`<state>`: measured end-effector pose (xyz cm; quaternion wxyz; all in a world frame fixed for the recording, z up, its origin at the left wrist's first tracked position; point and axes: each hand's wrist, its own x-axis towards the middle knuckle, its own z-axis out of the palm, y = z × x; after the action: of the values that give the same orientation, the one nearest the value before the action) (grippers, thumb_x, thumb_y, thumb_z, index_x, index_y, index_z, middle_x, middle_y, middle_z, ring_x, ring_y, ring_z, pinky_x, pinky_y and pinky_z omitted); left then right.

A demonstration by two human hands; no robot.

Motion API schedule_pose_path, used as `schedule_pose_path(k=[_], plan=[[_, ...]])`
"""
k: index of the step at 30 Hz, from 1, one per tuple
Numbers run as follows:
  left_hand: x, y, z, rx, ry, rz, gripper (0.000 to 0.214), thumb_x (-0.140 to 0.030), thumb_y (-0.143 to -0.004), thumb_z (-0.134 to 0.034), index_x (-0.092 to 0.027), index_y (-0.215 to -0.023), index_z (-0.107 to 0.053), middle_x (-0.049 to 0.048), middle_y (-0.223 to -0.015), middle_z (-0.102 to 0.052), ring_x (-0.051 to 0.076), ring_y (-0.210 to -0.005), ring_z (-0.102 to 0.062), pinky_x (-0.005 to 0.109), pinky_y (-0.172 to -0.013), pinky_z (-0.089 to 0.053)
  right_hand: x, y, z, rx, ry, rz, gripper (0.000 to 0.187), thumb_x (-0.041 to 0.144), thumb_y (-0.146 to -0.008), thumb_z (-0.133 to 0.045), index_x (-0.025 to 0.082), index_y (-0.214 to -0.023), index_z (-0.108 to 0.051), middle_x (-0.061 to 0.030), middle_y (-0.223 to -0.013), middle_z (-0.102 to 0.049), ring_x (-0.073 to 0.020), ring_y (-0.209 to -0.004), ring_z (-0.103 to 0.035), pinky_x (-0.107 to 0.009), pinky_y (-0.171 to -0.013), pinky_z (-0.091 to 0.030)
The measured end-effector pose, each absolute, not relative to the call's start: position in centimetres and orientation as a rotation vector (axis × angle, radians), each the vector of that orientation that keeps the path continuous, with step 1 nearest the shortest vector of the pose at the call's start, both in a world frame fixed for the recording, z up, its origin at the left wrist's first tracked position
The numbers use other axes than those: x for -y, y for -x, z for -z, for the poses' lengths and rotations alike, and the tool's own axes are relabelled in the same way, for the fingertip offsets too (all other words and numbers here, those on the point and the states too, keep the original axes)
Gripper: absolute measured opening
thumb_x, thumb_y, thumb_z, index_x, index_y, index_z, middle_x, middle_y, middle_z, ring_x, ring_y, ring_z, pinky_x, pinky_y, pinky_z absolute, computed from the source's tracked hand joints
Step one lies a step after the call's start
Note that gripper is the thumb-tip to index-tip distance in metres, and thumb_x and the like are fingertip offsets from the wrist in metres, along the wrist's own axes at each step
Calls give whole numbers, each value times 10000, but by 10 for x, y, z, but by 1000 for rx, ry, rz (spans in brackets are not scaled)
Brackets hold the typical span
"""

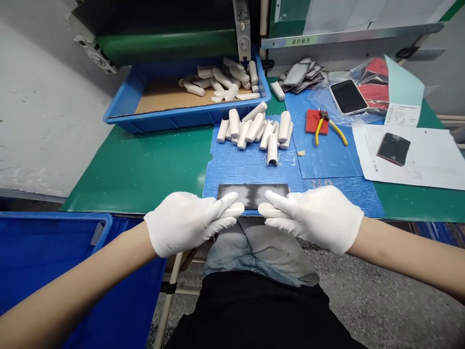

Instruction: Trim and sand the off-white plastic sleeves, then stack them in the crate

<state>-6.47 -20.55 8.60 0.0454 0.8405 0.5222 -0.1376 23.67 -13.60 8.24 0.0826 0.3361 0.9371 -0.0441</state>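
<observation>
Head view: a white tube [232, 210] is held in the left hand [187, 223], a second white tube [271, 211] in the right hand [314, 219], gloved fingers [225, 203] clenched, both right at the near edge of a dark strip [253, 195] on a blue mat [225, 167].

The slim bare left forearm [72, 276] and bare right forearm [407, 252] reach inward from either side, ending in a white-gloved left hand [187, 223] and white-gloved right hand [316, 218]. Both hands are curled closed, their extended index fingers [227, 202] pointing toward each other (just apart, not touching).
</observation>
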Motion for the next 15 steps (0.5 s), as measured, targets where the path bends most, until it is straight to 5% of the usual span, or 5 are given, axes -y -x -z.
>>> schedule_pose_path(k=[6, 10, 15], plan=[[198, 69, -81, -1598, -2413, 291, 638, -660, -1112, -176, -334, -1372, -659, 39, -1118, -789, 230, -942, -766, 306, -707, -446, 133, -233, -72, -2723, -1263, 273, 521, 628, -1104, -378, 187, -1011, -640, -97, -884, -713, -214, -720, -693, -309, -590, -334], [192, 81, -68, -1817, -2305, 404, 612, -705, -1083, -307, -249, -1285, -662, 61, -985, -764, 265, -853, -763, 307, -631, -401, 124, -250, -52, -2642, -1302, 239, 398, 550, -1095, -465, 188, -1212, -581, -76, -882, -725, -220, -658, -683, -317, -529, -284], [174, 85, -40, -1764, -2413, 429, 562, -680, -1080, -363, -292, -1340, -677, 83, -945, -756, 262, -825, -741, 313, -604, -334, 112, -251, -17, -2780, -1177, 26, 526, 634, -1117, -349, 324, -1489, -554, -49, -991, -792, -221, -736, -730, -319, -550, -198]])
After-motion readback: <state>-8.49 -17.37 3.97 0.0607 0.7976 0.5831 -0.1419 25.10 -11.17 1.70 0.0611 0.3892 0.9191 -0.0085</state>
